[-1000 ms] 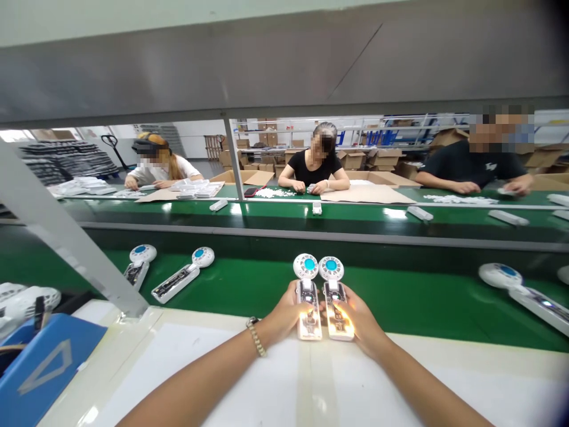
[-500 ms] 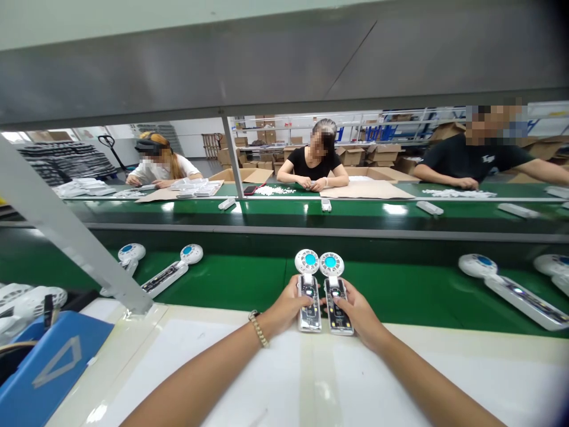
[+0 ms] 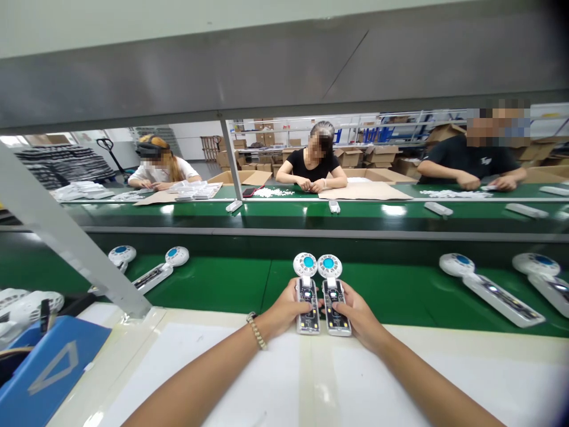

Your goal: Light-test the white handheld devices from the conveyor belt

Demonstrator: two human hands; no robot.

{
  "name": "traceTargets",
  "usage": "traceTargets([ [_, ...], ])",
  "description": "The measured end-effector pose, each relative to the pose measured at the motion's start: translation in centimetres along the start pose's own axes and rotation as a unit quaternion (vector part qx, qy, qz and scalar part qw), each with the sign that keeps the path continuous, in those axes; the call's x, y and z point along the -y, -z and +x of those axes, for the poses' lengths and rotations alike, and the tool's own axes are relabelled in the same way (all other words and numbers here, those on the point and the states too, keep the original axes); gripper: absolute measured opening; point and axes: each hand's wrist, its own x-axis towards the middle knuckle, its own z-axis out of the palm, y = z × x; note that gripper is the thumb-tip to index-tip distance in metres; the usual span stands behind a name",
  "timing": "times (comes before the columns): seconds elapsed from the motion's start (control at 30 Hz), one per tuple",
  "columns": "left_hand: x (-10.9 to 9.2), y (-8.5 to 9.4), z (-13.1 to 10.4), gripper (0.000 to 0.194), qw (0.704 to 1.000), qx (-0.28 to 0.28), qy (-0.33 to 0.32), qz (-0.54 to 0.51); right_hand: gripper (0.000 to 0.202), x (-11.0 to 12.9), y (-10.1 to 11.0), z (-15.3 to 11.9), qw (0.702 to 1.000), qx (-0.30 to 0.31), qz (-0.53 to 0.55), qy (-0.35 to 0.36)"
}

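My left hand (image 3: pixel 284 307) is wrapped round a white handheld device (image 3: pixel 307 320) with a round, blue-centred head and a dark circuit strip, its thumb lying on the strip. A matching device (image 3: pixel 338 320) is in my right hand (image 3: pixel 357 308), with the thumb pressed on its front. Both are held upright side by side, heads almost touching, above the near edge of the green belt (image 3: pixel 231 284). A small light shows on each strip. The fingers behind the devices are mostly hidden.
More such devices lie on the belt at left (image 3: pixel 153 279) and right (image 3: pixel 502 296). A slanted metal post (image 3: pixel 75 231) and a blue bin (image 3: pixel 57 362) stand at left. A shelf (image 3: pixel 267 71) hangs overhead. Across the second belt, three people (image 3: pixel 313 169) sit working.
Devices on the near belt have shifted left, and white parts on the far belt have shifted right. My hands hold nearly still. The right-hand person's outstretched arm has drawn in to the table.
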Motion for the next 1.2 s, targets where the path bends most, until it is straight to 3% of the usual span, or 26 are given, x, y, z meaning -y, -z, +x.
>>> traceTargets([
  [1.2,-0.37,-0.41,-0.28,0.052,1.0,-0.029,0.004,-0.004,0.057,-0.34,0.41,0.38,1.0,0.018,0.015,0.017],
])
